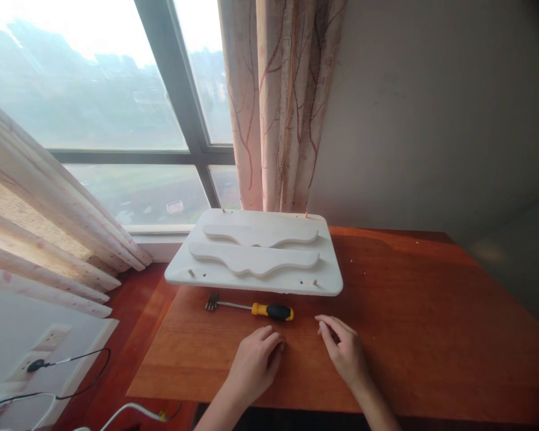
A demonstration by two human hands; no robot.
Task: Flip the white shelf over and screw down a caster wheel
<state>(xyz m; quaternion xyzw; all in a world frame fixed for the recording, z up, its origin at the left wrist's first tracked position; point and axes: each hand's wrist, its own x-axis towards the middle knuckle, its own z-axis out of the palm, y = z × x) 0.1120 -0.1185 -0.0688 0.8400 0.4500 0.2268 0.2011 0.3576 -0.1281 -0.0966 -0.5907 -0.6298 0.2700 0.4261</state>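
Observation:
My left hand rests on the wooden table with its fingers curled in and nothing visible in them. Off to its right, my right hand lies with loosely bent fingers and a small gap at the thumb, holding nothing. A screwdriver with a yellow and black handle lies just beyond my left hand, its shaft pointing left. By its tip is a small cluster of dark screws. Behind these sits a white board with rounded corners, wooden dowels and holes near its corners. Two white scalloped panels lie on top of it.
The board's left end reaches past the table's left edge. A window and patterned curtains stand behind. At the lower left, a black plug with its cable sits in a wall socket, and a white cable runs near the floor.

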